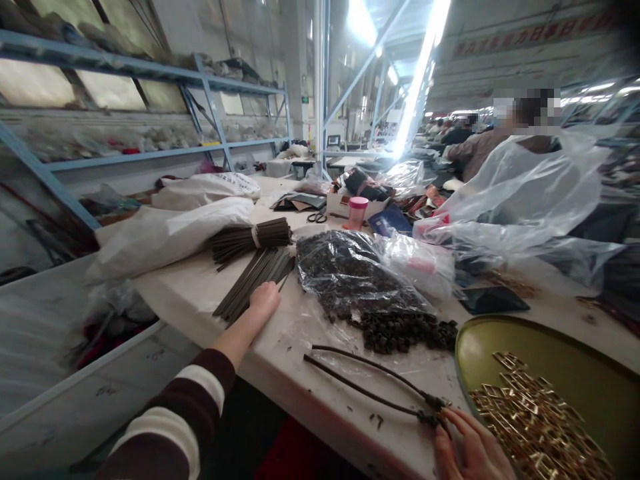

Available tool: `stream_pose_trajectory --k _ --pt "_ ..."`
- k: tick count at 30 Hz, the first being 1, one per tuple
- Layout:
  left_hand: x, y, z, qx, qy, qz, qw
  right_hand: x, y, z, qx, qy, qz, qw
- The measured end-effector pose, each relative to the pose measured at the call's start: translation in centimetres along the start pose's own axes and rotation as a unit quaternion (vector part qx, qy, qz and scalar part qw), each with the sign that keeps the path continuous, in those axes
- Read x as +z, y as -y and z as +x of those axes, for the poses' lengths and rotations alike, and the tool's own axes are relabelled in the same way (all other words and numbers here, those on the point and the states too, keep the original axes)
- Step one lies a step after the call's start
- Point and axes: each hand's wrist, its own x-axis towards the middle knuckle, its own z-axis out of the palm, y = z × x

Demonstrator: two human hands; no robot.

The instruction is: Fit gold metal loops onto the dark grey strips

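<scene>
My left hand (264, 297) reaches out over the white table (320, 373) and rests on a loose pile of thin dark strips (253, 280); its fingers are hidden under the hand. Behind that lies a tied bundle of the same strips (250, 240). My right hand (470, 447) sits at the near table edge, fingers pinched round the fitted ends of two thin dark cords (370, 377) that lie across the table. Right beside it is a round olive tray (550, 360) holding several gold metal buckles (540, 427).
A clear bag spills small dark metal pieces (400, 330) mid-table. White sacks (170, 230), a pink cup (357, 212), scissors (317, 217), a dark phone (493, 300) and clear plastic bags (520, 200) lie further back. Blue shelving (150, 113) stands left. Another person sits at the far right.
</scene>
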Motion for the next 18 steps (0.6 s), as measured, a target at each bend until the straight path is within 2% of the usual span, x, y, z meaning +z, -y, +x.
stream_pose_trajectory --k 3,5,7,8,10,12,15,18 --pt "-1.8 -0.6 -2.6 0.043 -0.027 -0.041 0.998 -0.6 0.8 0.4 0.032 -0.005 0.04 0.999" --pt "-2.7 -1.5 -5.6 0.09 -0.038 -0.078 0.992 -1.3 1.5 0.7 0.074 0.002 0.081 0.994" --pt "-3.4 -2.6 -9.5 0.156 -0.007 -0.124 0.98 -2.4 2.5 1.4 0.135 0.01 0.132 0.982" --pt "-3.6 -3.3 -11.6 0.205 0.034 -0.153 0.966 -3.1 3.1 1.9 0.171 0.015 0.169 0.971" --pt "-3.8 -4.4 -15.7 0.324 0.186 -0.263 0.89 -4.6 4.2 3.1 0.243 0.027 0.278 0.929" --pt "-3.7 -5.4 -19.0 0.356 0.3 -0.317 0.826 -5.9 5.3 4.3 0.295 0.047 0.4 0.867" --pt "-2.9 -6.9 -21.8 0.316 0.402 -0.384 0.769 -7.2 6.3 5.3 0.355 0.091 0.5 0.785" --pt "-1.7 -8.7 -22.8 0.228 0.507 -0.476 0.681 -7.4 7.3 5.0 0.381 0.121 0.547 0.736"
